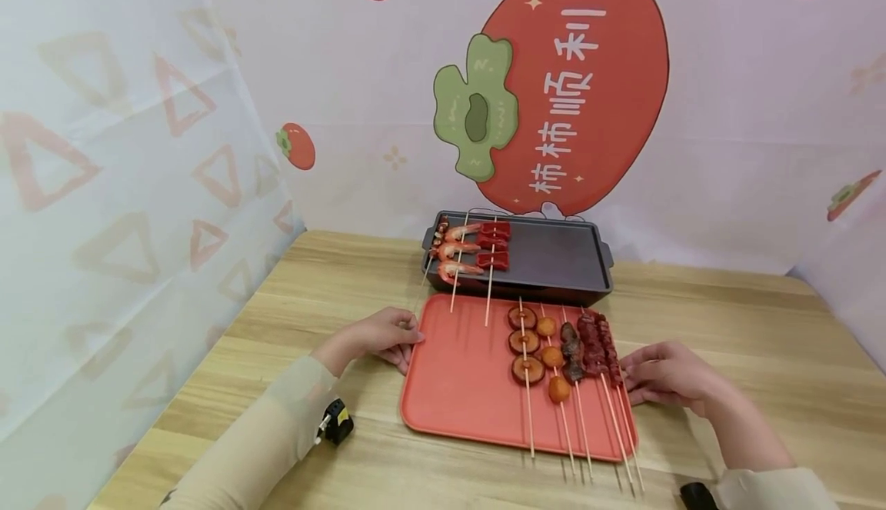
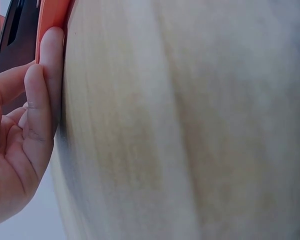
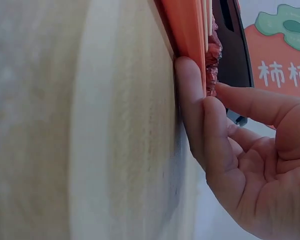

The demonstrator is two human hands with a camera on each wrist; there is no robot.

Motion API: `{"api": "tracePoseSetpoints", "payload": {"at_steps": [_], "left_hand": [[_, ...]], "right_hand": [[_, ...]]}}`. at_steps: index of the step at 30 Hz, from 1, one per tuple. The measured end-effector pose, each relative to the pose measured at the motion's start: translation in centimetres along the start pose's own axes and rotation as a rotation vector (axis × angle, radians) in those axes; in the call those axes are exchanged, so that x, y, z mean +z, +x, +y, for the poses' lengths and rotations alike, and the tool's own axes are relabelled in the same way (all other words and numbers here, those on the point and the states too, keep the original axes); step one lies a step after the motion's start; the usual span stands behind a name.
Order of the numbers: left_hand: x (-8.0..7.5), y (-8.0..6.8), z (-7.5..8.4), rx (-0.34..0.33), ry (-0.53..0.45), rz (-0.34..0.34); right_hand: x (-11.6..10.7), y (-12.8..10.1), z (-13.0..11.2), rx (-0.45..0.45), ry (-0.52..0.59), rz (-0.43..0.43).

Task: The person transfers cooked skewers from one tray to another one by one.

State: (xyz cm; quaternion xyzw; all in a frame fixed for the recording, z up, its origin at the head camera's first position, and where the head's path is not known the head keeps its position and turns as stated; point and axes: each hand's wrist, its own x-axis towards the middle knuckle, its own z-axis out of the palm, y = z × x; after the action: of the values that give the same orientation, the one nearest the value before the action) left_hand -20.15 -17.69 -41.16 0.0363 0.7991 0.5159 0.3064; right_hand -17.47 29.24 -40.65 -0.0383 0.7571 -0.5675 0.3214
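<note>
A red tray (image 1: 457, 387) lies in front of a black grill pan. My left hand (image 1: 384, 337) pinches its left rim, thumb above and fingers under the edge, as the left wrist view shows on the tray's edge (image 2: 51, 15). At the opposite side my right hand (image 1: 664, 375) grips the right rim; in the right wrist view its fingertips (image 3: 187, 70) are tucked beneath the tray (image 3: 187, 30). On the tray's right half lie skewers of mushroom slices (image 1: 524, 341), orange balls (image 1: 551, 356), dark pieces (image 1: 572, 352) and red meat (image 1: 591, 345), their sticks overhanging the front edge.
The grill pan (image 1: 554, 252) stands behind the tray. On its left side rest shrimp skewers (image 1: 458, 250), a skewer of red squares (image 1: 493, 245) and a smaller mixed skewer (image 1: 440, 235), with sticks reaching over the tray. A printed cloth (image 1: 374, 64) hangs behind the wooden table (image 1: 332, 264).
</note>
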Motion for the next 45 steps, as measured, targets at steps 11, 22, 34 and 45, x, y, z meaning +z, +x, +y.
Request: {"api": "tracePoseSetpoints", "payload": {"at_steps": [11,22,34,45], "left_hand": [[0.0,0.3,0.2,0.010,0.018,0.002],[-0.3,-0.1,0.0,0.009,0.017,0.004],[-1.3,-1.4,0.8,0.004,0.067,0.058],[-3.9,-3.2,3.5,0.139,-0.099,0.224]], "right_hand": [[0.5,-0.3,0.4,-0.006,-0.010,-0.037],[0.9,-0.2,0.1,-0.014,-0.018,-0.039],[0.8,-0.4,0.4,-0.014,0.013,-0.051],[0.7,-0.4,0.7,-0.011,0.024,-0.064]]}}
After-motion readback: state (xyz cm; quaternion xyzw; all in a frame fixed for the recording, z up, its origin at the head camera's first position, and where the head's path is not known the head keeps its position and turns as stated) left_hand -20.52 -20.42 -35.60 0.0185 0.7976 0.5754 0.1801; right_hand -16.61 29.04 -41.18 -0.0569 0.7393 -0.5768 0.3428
